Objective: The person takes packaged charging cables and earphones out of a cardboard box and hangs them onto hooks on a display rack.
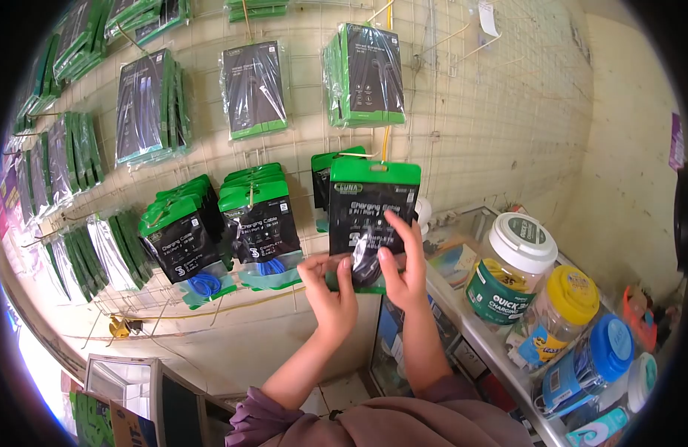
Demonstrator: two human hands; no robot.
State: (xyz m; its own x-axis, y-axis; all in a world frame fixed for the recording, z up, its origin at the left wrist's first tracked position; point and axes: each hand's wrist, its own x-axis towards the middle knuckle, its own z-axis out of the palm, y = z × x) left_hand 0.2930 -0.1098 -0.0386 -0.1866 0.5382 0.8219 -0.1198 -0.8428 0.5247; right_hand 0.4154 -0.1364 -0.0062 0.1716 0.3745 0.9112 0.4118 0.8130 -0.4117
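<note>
A black and green charging cable pack is held upright in front of the rack, its printed front facing me. A dark coiled cable shows through the clear window at its bottom. My left hand is closed on the lower left edge, thumb on the front. On the lower right, my right hand grips the pack with the thumb in front, while the index finger lies on the printed text. Just behind it, a similar pack hangs on a hook. To the left hang charging cable packs with blue cables.
Wired earphone packs hang higher on the wire grid, with more packs at the left. On the right, a glass counter carries a white-lidded jar, a yellow-lidded jar and a blue-lidded jar. Bare hooks stick out lower left.
</note>
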